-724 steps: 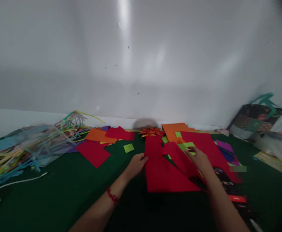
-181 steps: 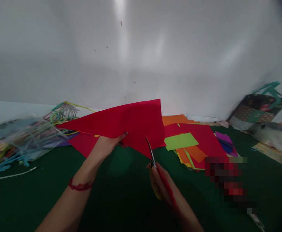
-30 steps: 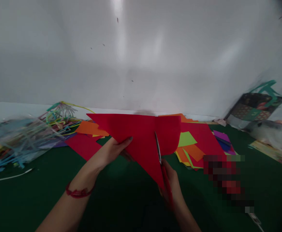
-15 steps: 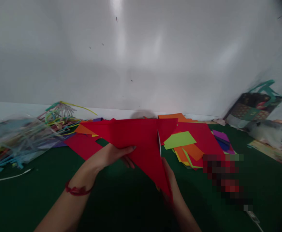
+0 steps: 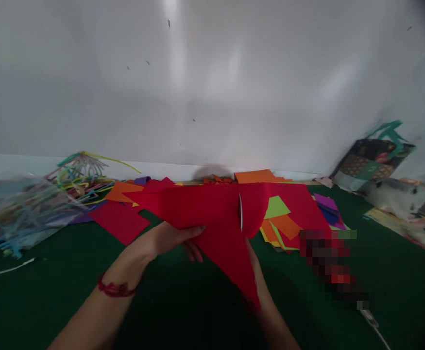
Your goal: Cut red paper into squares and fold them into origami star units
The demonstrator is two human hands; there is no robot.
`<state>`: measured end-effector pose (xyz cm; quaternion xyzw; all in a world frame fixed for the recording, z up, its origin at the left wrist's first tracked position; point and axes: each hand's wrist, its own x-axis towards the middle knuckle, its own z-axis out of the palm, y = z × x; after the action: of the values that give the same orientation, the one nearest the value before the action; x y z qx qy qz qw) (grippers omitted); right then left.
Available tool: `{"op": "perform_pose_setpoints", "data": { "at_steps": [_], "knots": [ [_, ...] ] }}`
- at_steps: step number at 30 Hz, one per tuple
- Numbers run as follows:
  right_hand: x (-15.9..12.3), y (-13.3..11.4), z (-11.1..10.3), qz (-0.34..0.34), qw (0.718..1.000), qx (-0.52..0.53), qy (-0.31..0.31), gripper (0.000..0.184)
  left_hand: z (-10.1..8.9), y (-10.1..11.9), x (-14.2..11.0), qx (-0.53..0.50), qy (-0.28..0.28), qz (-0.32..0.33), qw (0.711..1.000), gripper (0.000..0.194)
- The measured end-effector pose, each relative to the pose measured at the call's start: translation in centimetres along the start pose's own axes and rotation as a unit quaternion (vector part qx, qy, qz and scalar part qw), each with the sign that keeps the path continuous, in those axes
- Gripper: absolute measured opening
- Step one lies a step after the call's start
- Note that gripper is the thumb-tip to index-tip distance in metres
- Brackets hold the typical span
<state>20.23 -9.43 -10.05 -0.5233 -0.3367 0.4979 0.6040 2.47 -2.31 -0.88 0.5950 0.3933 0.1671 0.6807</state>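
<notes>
A folded-looking sheet of red paper [image 5: 201,209] hangs in front of me, its lower corner pointing down. My left hand [image 5: 181,238] pinches its lower left edge, thumb on the front face and fingers behind. A slim, pale scissors blade [image 5: 241,212] shows upright against the paper. To its right a rounded red flap curls away. My right hand [image 5: 253,260] is below the blade, closed on the scissors; the paper hides most of its fingers and the handles. A red string bracelet [image 5: 118,287] circles my left wrist.
Coloured paper pieces [image 5: 285,226] lie at the right, and a red sheet [image 5: 121,221] at the left. Pipe cleaners [image 5: 84,170] and a clear plastic bag [image 5: 26,214] lie far left. A patterned bag [image 5: 374,158] leans by the wall. A blurred-out object [image 5: 334,270] with a cable lies right.
The paper right of the scissors blade has swung from a pointed corner into a rounded, drooping flap. My left hand keeps its hold. The view has turned slightly right.
</notes>
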Motion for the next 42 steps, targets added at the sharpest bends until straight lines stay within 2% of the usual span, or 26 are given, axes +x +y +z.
{"op": "perform_pose_setpoints", "data": {
  "at_steps": [2,4,7,14,18,24,27,30,32,42],
  "knots": [
    [-0.2,-0.4,0.0,0.047,0.998,0.049,-0.006,0.033,0.0,0.1,0.0,0.003,0.003,-0.002,1.0,0.037],
    [-0.5,-0.9,0.1,0.065,0.995,0.072,-0.016,0.031,0.0,0.1,0.0,0.006,0.004,-0.004,1.0,0.037],
    [-0.9,-1.5,0.2,0.057,0.995,0.073,-0.027,0.032,-0.1,0.1,0.0,0.007,0.005,-0.001,1.0,0.037],
    [-1.2,-1.9,0.3,0.05,0.997,0.054,-0.005,0.03,-0.2,-0.2,0.1,0.002,-0.008,-0.002,1.0,0.039],
    [-1.7,-2.2,0.2,0.044,0.999,0.015,-0.018,0.037,-0.2,-0.1,0.1,0.005,-0.011,-0.008,1.0,0.038],
    [-1.3,-1.1,-0.2,0.046,0.999,-0.008,-0.006,0.04,-0.4,-0.2,0.1,0.011,-0.005,-0.001,1.0,0.036],
    [-1.3,-1.0,-0.2,0.031,0.999,-0.017,-0.007,0.036,-0.4,-0.3,0.2,0.01,-0.006,-0.005,1.0,0.037],
    [-1.6,-1.8,-0.1,-0.001,0.999,-0.039,-0.017,0.029,-0.3,-0.3,0.2,0.01,-0.009,-0.009,1.0,0.037],
    [-1.8,-2.4,-0.2,0.0,0.998,-0.051,-0.036,0.028,-0.3,-0.2,0.2,0.013,-0.008,-0.01,1.0,0.038],
    [-1.7,-3.2,-0.5,-0.011,0.993,-0.105,-0.056,0.037,-0.8,-0.1,0.3,0.093,0.024,0.04,0.995,0.031]
  ]
}}
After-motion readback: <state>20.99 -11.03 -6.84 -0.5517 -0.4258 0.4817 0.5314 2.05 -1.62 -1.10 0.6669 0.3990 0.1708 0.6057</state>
